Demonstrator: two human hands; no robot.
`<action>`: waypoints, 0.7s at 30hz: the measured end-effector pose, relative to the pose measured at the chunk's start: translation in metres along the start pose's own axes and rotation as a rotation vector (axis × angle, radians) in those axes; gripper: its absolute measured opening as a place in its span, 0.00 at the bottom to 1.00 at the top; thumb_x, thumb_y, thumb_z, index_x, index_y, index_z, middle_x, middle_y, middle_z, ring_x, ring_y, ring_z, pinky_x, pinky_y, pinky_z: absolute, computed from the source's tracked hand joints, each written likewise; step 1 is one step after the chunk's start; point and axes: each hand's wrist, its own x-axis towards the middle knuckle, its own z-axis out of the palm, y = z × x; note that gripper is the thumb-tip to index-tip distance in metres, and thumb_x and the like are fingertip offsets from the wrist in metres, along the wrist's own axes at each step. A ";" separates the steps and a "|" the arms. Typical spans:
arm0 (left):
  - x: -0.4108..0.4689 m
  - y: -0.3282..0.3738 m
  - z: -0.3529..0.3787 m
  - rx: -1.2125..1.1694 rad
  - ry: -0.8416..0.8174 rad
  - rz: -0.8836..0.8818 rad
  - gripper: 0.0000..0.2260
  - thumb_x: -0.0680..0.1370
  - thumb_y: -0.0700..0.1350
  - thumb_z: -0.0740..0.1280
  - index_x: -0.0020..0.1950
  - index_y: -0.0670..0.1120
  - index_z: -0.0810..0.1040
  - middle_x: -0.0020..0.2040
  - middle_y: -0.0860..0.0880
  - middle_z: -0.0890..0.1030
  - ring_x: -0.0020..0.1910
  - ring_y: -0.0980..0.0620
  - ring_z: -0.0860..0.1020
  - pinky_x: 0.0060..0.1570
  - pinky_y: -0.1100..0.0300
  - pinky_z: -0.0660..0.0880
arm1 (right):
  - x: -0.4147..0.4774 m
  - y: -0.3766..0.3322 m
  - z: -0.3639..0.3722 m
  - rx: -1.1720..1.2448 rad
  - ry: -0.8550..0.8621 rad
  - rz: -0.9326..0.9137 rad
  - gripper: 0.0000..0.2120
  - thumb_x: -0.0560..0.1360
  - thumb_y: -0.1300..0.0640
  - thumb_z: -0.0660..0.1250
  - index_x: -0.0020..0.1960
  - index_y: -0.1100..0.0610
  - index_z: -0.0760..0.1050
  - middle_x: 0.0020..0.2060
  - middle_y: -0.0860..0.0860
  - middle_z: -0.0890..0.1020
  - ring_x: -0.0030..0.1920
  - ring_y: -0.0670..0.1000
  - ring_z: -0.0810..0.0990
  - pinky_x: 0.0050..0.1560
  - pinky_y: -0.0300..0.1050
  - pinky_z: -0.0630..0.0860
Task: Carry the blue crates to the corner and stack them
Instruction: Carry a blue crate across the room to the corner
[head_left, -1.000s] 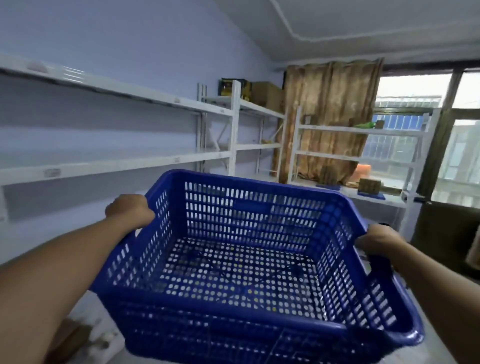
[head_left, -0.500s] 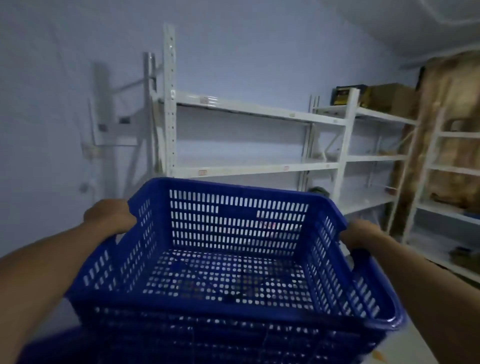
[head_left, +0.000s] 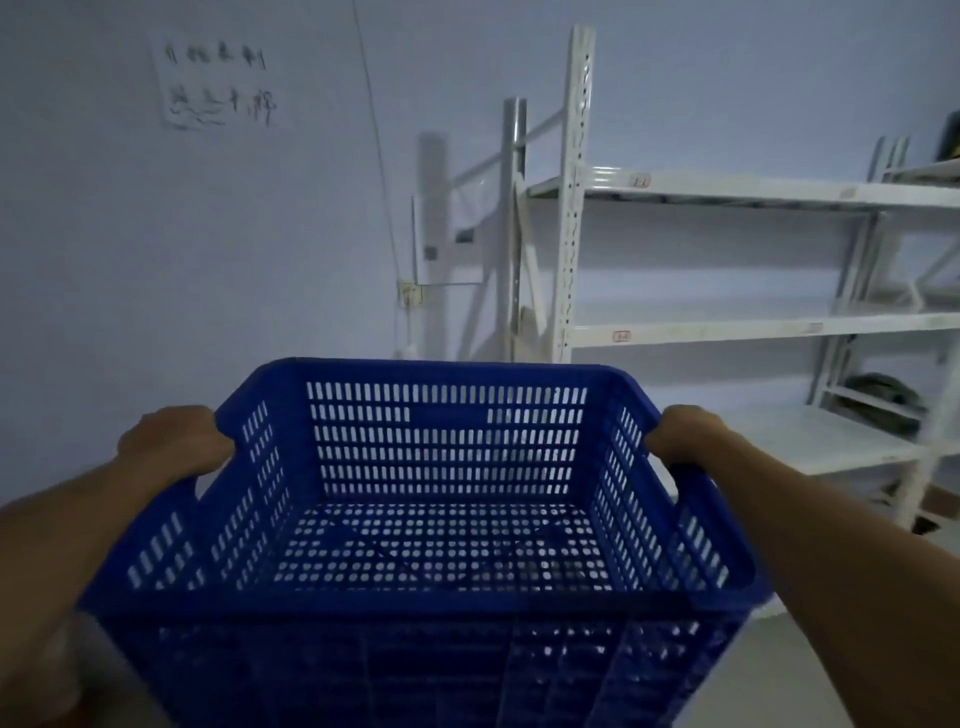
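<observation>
I hold an empty blue perforated crate (head_left: 441, 457) in front of me at chest height, level, filling the lower middle of the view. My left hand (head_left: 174, 441) grips its left rim and my right hand (head_left: 685, 434) grips its right rim. Below the held crate, more blue lattice walls (head_left: 597, 670) show, seemingly other crates underneath; whether they touch is unclear. The room corner (head_left: 389, 234) lies straight ahead behind the crate.
White metal shelving (head_left: 727, 327) runs along the right wall, its end upright near the corner. A dark object (head_left: 883, 395) lies on the low shelf. A handwritten paper (head_left: 218, 83) hangs on the left wall. Pale floor (head_left: 810, 654) shows at lower right.
The view has swung left, from the curtain and window past the shelving to the room corner. Both hands keep the same grip on the crate. More blue crate lattice now shows beneath it.
</observation>
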 end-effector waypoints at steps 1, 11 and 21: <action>0.010 -0.015 -0.001 -0.005 0.004 0.001 0.12 0.79 0.50 0.65 0.41 0.43 0.81 0.40 0.45 0.84 0.36 0.47 0.81 0.33 0.61 0.74 | 0.005 -0.017 0.009 0.014 0.005 -0.012 0.10 0.75 0.51 0.67 0.50 0.57 0.75 0.37 0.53 0.78 0.35 0.51 0.78 0.35 0.45 0.74; 0.123 -0.111 0.052 0.002 -0.032 -0.098 0.12 0.79 0.47 0.66 0.37 0.44 0.76 0.37 0.47 0.81 0.32 0.49 0.78 0.32 0.62 0.71 | 0.086 -0.152 0.098 0.007 -0.073 -0.093 0.11 0.73 0.49 0.65 0.48 0.56 0.75 0.39 0.53 0.79 0.38 0.53 0.78 0.37 0.45 0.75; 0.248 -0.151 0.133 -0.043 -0.107 -0.173 0.16 0.80 0.49 0.65 0.36 0.43 0.77 0.35 0.46 0.81 0.33 0.47 0.79 0.33 0.60 0.72 | 0.218 -0.268 0.187 0.010 -0.170 -0.181 0.12 0.72 0.47 0.66 0.46 0.55 0.77 0.39 0.52 0.80 0.37 0.52 0.79 0.33 0.44 0.72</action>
